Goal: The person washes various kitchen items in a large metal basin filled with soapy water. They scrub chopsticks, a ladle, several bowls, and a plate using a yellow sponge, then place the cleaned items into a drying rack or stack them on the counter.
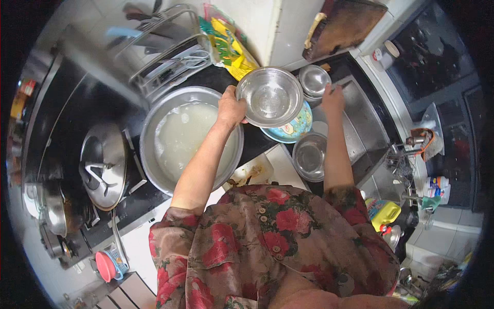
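Observation:
My left hand grips the rim of a shiny stainless steel bowl, tilted so that its inside faces me. My right hand, slightly blurred, has its fingertips at the rim of a small steel bowl stacked on other metalware; whether it grips the rim is unclear. Partly under the held bowl lies a blue patterned plate. Another steel bowl stands beside my right forearm. To the left, a large metal basin contains cloudy, foamy liquid, and my left forearm crosses above it.
A stainless steel sink lies to the right. Behind the basin are a knife rack with scissors and a yellow packet. A large lid rests on the stove at left. A yellow bottle stands at right, near the faucet.

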`<move>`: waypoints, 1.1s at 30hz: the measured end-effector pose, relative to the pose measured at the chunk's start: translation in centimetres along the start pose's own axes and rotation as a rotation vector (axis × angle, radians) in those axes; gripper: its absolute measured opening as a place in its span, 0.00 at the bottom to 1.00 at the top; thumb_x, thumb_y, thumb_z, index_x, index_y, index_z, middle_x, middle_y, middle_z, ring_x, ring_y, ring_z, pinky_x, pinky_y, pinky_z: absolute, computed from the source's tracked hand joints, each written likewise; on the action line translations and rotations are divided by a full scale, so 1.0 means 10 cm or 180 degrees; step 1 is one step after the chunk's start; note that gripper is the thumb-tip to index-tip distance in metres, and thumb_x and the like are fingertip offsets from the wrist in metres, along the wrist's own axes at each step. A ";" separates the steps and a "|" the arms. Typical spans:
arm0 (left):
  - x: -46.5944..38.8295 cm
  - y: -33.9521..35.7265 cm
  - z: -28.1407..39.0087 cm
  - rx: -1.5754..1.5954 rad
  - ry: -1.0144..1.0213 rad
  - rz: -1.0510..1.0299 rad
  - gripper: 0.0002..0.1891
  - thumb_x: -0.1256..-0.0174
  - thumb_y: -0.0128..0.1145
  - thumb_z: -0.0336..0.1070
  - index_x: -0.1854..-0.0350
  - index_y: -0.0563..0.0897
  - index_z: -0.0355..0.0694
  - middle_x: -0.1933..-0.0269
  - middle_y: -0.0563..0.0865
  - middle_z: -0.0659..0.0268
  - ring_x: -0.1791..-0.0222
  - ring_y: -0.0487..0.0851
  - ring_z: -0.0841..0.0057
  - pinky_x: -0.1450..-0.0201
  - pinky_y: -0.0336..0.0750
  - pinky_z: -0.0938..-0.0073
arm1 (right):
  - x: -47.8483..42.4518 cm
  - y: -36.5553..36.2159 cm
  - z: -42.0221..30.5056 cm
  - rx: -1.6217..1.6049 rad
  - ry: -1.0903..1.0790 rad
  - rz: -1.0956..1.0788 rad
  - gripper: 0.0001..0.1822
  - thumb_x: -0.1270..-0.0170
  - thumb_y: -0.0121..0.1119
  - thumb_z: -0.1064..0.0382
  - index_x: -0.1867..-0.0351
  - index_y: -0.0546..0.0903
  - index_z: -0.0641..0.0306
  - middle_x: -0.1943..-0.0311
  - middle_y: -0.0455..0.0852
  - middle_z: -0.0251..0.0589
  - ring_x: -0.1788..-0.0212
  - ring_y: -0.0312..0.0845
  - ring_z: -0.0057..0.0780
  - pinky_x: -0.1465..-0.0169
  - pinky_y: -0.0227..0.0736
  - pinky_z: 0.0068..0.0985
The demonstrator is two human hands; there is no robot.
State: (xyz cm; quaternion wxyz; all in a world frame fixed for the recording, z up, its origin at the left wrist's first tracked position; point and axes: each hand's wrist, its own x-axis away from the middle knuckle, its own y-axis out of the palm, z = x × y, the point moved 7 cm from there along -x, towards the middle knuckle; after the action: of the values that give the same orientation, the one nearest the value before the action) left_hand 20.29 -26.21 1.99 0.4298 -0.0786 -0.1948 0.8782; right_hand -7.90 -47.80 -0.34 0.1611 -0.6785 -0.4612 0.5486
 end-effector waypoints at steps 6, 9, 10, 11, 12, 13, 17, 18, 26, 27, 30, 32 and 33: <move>0.45 -0.99 -0.43 -0.0436 0.0478 0.1236 0.15 0.43 0.53 0.28 0.52 0.73 0.33 0.68 0.84 0.48 0.68 0.84 0.56 0.70 0.77 0.61 | 0.71 -0.71 -2.14 -0.2545 -0.0809 -0.1841 0.14 0.37 0.54 0.57 0.56 0.78 0.64 0.69 0.84 0.53 0.64 0.81 0.48 0.62 0.74 0.37; 0.75 -1.63 -0.75 -0.0636 0.0392 0.2031 0.15 0.43 0.53 0.28 0.51 0.74 0.37 0.65 0.84 0.48 0.63 0.83 0.50 0.58 0.74 0.56 | 1.19 -0.49 -2.80 -0.2580 -0.1644 -0.2001 0.11 0.40 0.56 0.60 0.62 0.77 0.66 0.71 0.82 0.53 0.66 0.79 0.51 0.62 0.73 0.40; 0.87 -1.80 -0.74 -0.1049 0.0216 0.2237 0.15 0.42 0.53 0.28 0.51 0.75 0.40 0.62 0.84 0.46 0.61 0.82 0.49 0.58 0.74 0.56 | 1.39 -0.27 -2.94 -0.2163 -0.1966 -0.2219 0.11 0.40 0.57 0.59 0.63 0.76 0.66 0.70 0.82 0.54 0.65 0.79 0.52 0.60 0.73 0.41; 0.92 -1.92 -0.84 -0.0801 0.0166 0.2147 0.16 0.43 0.53 0.27 0.50 0.75 0.41 0.63 0.84 0.46 0.60 0.81 0.48 0.57 0.74 0.56 | 1.60 -0.03 -3.05 -0.1740 -0.2292 -0.2417 0.11 0.41 0.57 0.59 0.65 0.76 0.66 0.68 0.82 0.54 0.64 0.79 0.53 0.58 0.73 0.42; 1.00 -1.99 -0.84 -0.1095 0.0150 0.2194 0.18 0.44 0.53 0.26 0.50 0.74 0.41 0.63 0.83 0.46 0.60 0.81 0.48 0.57 0.74 0.55 | 1.88 0.21 -3.15 -0.1253 -0.2687 -0.2943 0.18 0.41 0.58 0.55 0.56 0.76 0.66 0.56 0.78 0.58 0.54 0.76 0.54 0.50 0.73 0.41; 1.05 -2.07 -0.87 -0.1393 0.0128 0.2241 0.19 0.45 0.53 0.26 0.49 0.74 0.41 0.62 0.83 0.46 0.60 0.81 0.48 0.57 0.74 0.54 | 2.11 0.32 -3.22 -0.1058 -0.2763 -0.3230 0.23 0.41 0.59 0.53 0.51 0.72 0.66 0.51 0.74 0.60 0.49 0.71 0.54 0.45 0.69 0.41; 1.20 -2.18 -0.93 -0.1955 0.0214 0.2335 0.20 0.44 0.50 0.26 0.47 0.74 0.42 0.58 0.81 0.46 0.62 0.81 0.48 0.58 0.74 0.52 | 3.02 0.15 -3.39 -0.0082 -0.3461 -0.4500 0.38 0.44 0.62 0.50 0.35 0.61 0.62 0.35 0.55 0.62 0.31 0.52 0.54 0.31 0.53 0.43; 1.24 -2.22 -0.95 -0.2021 0.0057 0.2320 0.20 0.44 0.50 0.26 0.47 0.74 0.42 0.57 0.80 0.47 0.61 0.81 0.48 0.57 0.74 0.53 | 3.14 -0.04 -3.40 -0.0108 -0.3800 -0.4449 0.34 0.44 0.62 0.53 0.37 0.64 0.62 0.37 0.59 0.62 0.33 0.56 0.53 0.33 0.57 0.43; 1.25 -2.06 -1.23 -0.1699 -0.0223 0.2105 0.19 0.43 0.50 0.29 0.48 0.78 0.43 0.53 0.81 0.47 0.58 0.81 0.50 0.53 0.75 0.55 | 2.87 0.17 -3.55 -0.0407 -0.3851 -0.4072 0.10 0.48 0.56 0.71 0.62 0.81 0.67 0.63 0.83 0.55 0.57 0.81 0.48 0.55 0.77 0.39; 1.23 -2.02 -1.25 -0.1583 -0.0270 0.2113 0.19 0.44 0.50 0.28 0.48 0.78 0.41 0.55 0.81 0.47 0.57 0.81 0.50 0.53 0.75 0.56 | 2.68 0.13 -3.58 -0.0528 -0.3328 -0.4040 0.12 0.48 0.56 0.70 0.61 0.81 0.68 0.62 0.83 0.55 0.57 0.81 0.47 0.55 0.77 0.38; 1.17 -1.92 -1.31 -0.1179 -0.0437 0.2143 0.21 0.47 0.52 0.28 0.47 0.78 0.39 0.58 0.83 0.46 0.56 0.82 0.53 0.50 0.74 0.59 | 2.73 -0.18 -3.77 -0.1934 -0.3126 -0.3607 0.17 0.49 0.58 0.67 0.56 0.78 0.67 0.61 0.83 0.54 0.55 0.80 0.47 0.52 0.75 0.39; 1.14 -1.89 -1.39 -0.1267 -0.0320 0.2308 0.19 0.46 0.53 0.29 0.49 0.79 0.39 0.62 0.84 0.46 0.59 0.83 0.52 0.53 0.75 0.58 | 3.01 -0.16 -3.69 -0.1508 -0.3149 -0.5032 0.20 0.50 0.58 0.64 0.52 0.76 0.63 0.58 0.81 0.51 0.53 0.77 0.46 0.48 0.72 0.38; 1.15 -1.89 -1.44 -0.1305 -0.0284 0.2395 0.18 0.46 0.53 0.29 0.50 0.80 0.40 0.65 0.84 0.46 0.61 0.83 0.52 0.55 0.76 0.58 | 3.09 -0.20 -3.61 -0.1601 -0.3514 -0.4930 0.20 0.49 0.57 0.64 0.52 0.76 0.62 0.58 0.80 0.51 0.52 0.76 0.46 0.47 0.71 0.38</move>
State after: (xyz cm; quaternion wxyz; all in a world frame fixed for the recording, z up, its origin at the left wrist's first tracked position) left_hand 31.25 -2.78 -3.04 0.0463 -0.1898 -0.3415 0.9194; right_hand 22.63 -11.60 -4.82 0.0890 0.1486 -0.8922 0.4171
